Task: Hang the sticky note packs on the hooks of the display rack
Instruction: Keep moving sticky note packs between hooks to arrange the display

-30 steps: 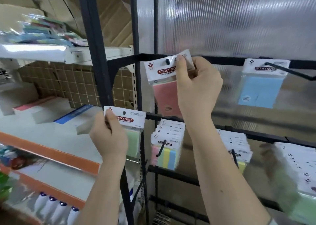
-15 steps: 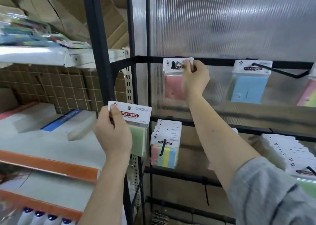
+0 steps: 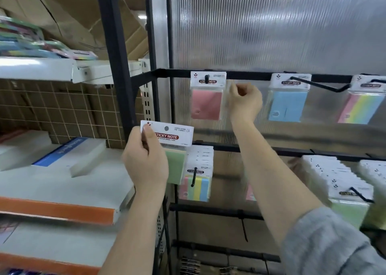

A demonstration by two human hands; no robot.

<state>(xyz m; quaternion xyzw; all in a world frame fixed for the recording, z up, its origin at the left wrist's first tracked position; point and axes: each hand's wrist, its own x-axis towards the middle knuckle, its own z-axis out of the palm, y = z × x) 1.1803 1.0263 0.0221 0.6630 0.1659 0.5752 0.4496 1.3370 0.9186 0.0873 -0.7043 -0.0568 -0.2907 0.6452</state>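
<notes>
A pink sticky note pack (image 3: 206, 104) hangs on a hook (image 3: 207, 79) at the left end of the rack's top black bar (image 3: 173, 73). My right hand (image 3: 244, 101) is just right of that pack, fingers curled, holding nothing that I can see. My left hand (image 3: 146, 164) is lower down in front of the black upright and grips a green sticky note pack (image 3: 174, 149) by its white header card. A blue pack (image 3: 289, 103) and a rainbow pack (image 3: 362, 105) hang further right on the same bar.
The lower bar carries hooks full of packs: striped ones (image 3: 197, 180) at left, green ones (image 3: 346, 195) at right. A long empty hook arm (image 3: 317, 85) juts out by the blue pack. White shelves (image 3: 41, 70) with boxes (image 3: 69, 155) stand to the left.
My right hand has let go of the pink pack, which now hangs on the hook, and has drawn a little to the right. The left hand still holds the green pack.
</notes>
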